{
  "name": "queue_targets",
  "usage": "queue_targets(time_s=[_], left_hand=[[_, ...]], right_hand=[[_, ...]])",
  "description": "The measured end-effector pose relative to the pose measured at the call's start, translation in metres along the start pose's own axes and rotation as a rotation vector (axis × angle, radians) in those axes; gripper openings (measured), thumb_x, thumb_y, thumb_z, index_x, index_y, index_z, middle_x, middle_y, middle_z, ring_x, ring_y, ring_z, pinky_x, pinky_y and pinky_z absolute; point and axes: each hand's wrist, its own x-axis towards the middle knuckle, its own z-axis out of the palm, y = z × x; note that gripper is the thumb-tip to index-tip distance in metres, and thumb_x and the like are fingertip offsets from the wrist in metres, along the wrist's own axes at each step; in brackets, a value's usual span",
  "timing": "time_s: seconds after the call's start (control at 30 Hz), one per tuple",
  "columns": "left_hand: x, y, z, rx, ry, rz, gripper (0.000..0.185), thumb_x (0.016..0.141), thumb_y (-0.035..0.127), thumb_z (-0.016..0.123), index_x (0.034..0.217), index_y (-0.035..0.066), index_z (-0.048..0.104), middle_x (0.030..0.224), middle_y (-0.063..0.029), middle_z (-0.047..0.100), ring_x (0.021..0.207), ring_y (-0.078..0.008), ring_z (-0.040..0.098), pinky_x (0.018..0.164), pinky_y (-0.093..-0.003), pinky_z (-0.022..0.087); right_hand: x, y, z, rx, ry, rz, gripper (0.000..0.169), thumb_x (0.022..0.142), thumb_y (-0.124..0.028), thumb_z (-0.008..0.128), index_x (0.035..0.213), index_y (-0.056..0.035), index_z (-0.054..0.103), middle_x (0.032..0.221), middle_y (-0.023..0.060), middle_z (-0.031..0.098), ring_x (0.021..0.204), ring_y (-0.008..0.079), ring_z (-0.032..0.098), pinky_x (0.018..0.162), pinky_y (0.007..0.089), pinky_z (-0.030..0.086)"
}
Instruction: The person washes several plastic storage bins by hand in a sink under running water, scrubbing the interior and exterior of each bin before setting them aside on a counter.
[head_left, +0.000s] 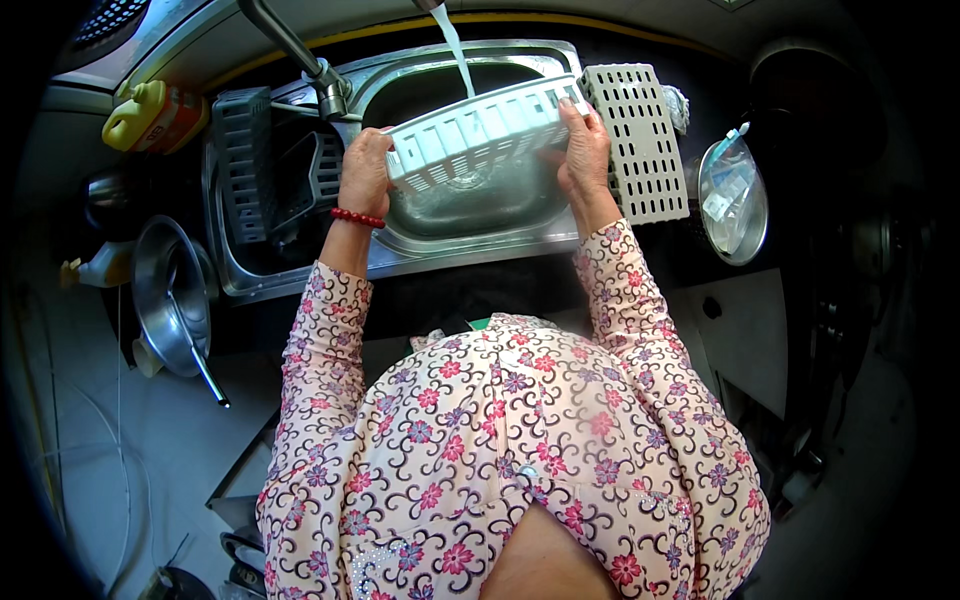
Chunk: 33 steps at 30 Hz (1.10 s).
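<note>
A slotted white plastic basket (480, 131) is held tilted above the basin of a stainless steel sink (480, 217). My left hand (365, 172), with a red bead bracelet at its wrist, grips the basket's left end. At the right end, my right hand (585, 146) holds on with its thumb on the outer wall. Water (454, 49) runs from the faucet at the top and falls at the basket's far edge. A grey slotted basket (244, 165) and another grey slotted piece (324, 169) lie at the sink's left side. Right of the basin rests a beige slotted basket (637, 142).
A metal faucet fixture (330, 86) rises behind the sink. Left are a yellow jug (154, 116), a spray bottle (106, 266) and a steel bowl (169, 300) with a long metal utensil. At right, a metal bowl (761, 217) holds a clear zip bag (729, 199), near a crumpled cloth (676, 109).
</note>
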Motion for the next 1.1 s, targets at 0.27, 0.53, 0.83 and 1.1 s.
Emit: queue_targets(time_s=[0.27,0.53,0.83,1.1], left_hand=[[0.000,0.009,0.016,0.082,0.186,-0.177,0.019,0.078,0.019,0.066,0.090,0.007,0.057,0.082,-0.0025,0.056,0.070,-0.0145,0.056,0.053,-0.0343,0.050],[-0.001,-0.017,0.004,0.138,0.005,-0.136,0.019,0.077,0.013,0.063,0.091,0.004,0.054,0.080,-0.0045,0.056,0.069,-0.0139,0.057,0.050,-0.0296,0.050],[-0.010,-0.003,0.011,0.297,-0.127,-0.141,0.024,0.076,0.011,0.064,0.095,0.001,0.054,0.085,-0.0062,0.058,0.074,-0.0133,0.059,0.060,-0.0299,0.055],[-0.021,-0.007,0.013,0.515,-0.044,0.211,0.021,0.074,0.009,0.073,0.089,-0.001,0.062,0.087,-0.0076,0.064,0.080,-0.0138,0.061,0.072,-0.0243,0.048]], right_hand=[[-0.015,-0.014,0.011,-0.118,-0.014,-0.130,0.062,0.079,-0.028,0.070,0.126,0.0029,0.045,0.094,0.0080,0.055,0.079,0.0097,0.053,0.063,0.0233,0.047],[-0.017,-0.027,0.018,-0.336,-0.029,-0.258,0.057,0.078,-0.031,0.071,0.120,0.0031,0.053,0.096,0.0107,0.058,0.089,0.0150,0.055,0.079,0.0279,0.046],[-0.006,-0.037,0.017,-0.255,-0.108,-0.307,0.052,0.078,-0.026,0.071,0.119,0.0019,0.054,0.092,0.0072,0.059,0.084,0.0124,0.057,0.075,0.0251,0.048],[0.006,-0.038,-0.001,0.044,-0.304,0.016,0.060,0.081,-0.024,0.066,0.132,-0.0045,0.040,0.113,0.0106,0.053,0.092,0.0175,0.057,0.068,0.0341,0.055]])
